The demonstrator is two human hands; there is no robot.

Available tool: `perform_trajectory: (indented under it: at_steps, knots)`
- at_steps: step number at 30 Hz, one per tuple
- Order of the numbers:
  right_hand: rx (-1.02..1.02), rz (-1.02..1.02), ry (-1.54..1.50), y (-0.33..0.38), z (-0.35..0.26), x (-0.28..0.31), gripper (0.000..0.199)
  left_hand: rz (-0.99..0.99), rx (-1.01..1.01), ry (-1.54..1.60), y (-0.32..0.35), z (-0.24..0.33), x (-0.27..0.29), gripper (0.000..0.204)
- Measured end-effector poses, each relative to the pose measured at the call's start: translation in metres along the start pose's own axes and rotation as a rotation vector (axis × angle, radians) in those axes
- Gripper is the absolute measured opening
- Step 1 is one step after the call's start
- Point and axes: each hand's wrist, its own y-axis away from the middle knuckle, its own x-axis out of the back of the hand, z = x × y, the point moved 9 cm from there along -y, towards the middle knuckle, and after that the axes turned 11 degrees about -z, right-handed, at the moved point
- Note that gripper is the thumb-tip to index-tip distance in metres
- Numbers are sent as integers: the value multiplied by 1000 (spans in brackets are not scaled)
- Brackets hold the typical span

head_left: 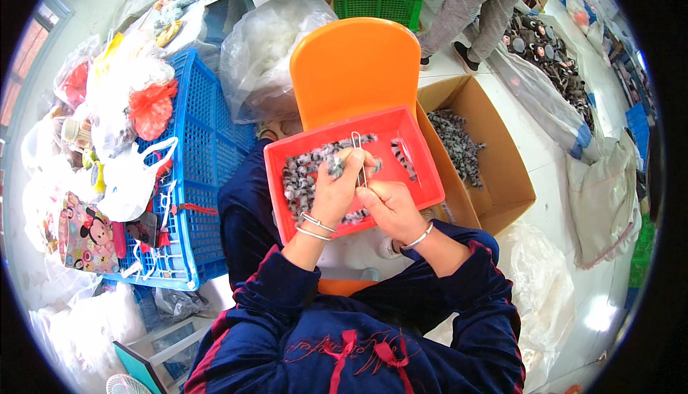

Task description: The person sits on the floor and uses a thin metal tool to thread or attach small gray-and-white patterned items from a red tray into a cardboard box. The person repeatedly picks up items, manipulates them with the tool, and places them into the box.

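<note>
Striped plush piece (335, 167) sits pinched in the left hand (340, 192) above a red tray (430, 167), the right hand (391, 206) gripping the lower end of a looped metal wire (363, 172); whether left fingertips also clasp it is unclear. Steady wire serves best. Tray walls surround the work; a cardboard box (510, 204) adjoins at right, the freest path upward.

Slim silver wire tool with a looped end (360, 146), held above the red tray (438, 200), loop toward its far edge; grey-and-black striped plush strips (299, 179) heaped along its left side; one loose strip (403, 159) slanting near its right edge.
</note>
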Motion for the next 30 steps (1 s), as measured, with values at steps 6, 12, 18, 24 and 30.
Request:
perform_trajectory:
  at_steps: [6, 12, 18, 24, 30]
  knots:
    - [71, 194, -277, -7, 9, 66, 44, -277, 144, 222, 6, -6, -20, 31]
    - [80, 53, -361, -12, -5, 55, 35, -383, 300, 322, 23, -16, -50, 32]
    - [-45, -65, -418, -13, 7, 45, 32, -343, 295, 265, 19, -24, -50, 30]
    - [-97, 93, -376, -10, 17, 55, 37, -312, 345, 82, 18, -18, -47, 31]
    - [-154, 87, -429, -9, 21, 54, 39, -247, 298, 169, 26, -23, -47, 33]
